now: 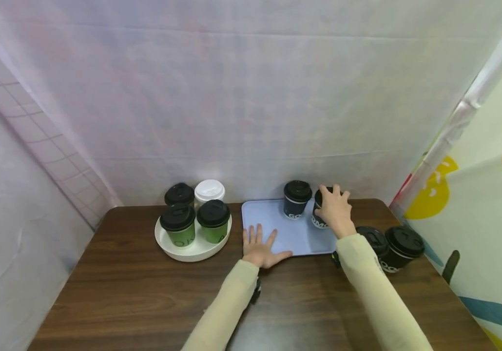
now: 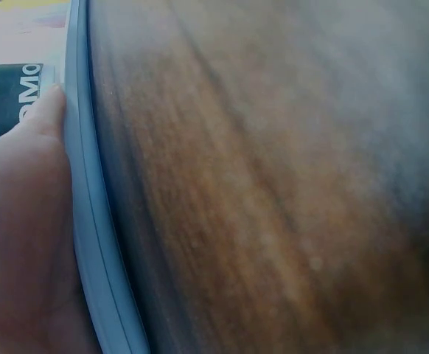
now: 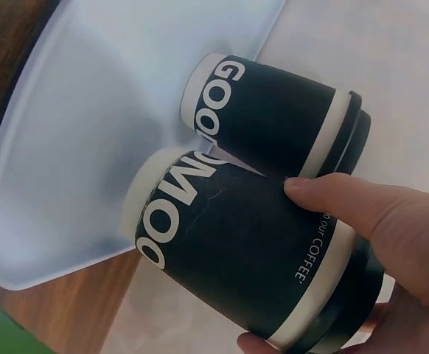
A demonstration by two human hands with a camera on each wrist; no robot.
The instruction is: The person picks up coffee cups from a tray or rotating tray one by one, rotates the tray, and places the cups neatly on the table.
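Note:
My right hand (image 1: 336, 212) grips a dark paper coffee cup (image 3: 222, 243) with a black lid, thumb on one side and fingers round the other. That cup is at the right part of a pale blue rectangular tray (image 1: 266, 214); whether its base touches the tray I cannot tell. A second dark cup (image 1: 294, 207) stands close to its left, near the tray's back edge. My left hand (image 1: 260, 251) lies with spread fingers on the tray's front left corner. In the left wrist view its thumb (image 2: 49, 110) rests by the tray rim (image 2: 82, 162).
Left of the tray, a round white dish (image 1: 194, 257) holds several lidded cups, including two green ones (image 1: 183, 237) in front and a white-lidded one (image 1: 209, 191) behind. Two more black-lidded dark cups (image 1: 402, 248) stand on the wooden table (image 1: 145, 302) at right, beside my right forearm.

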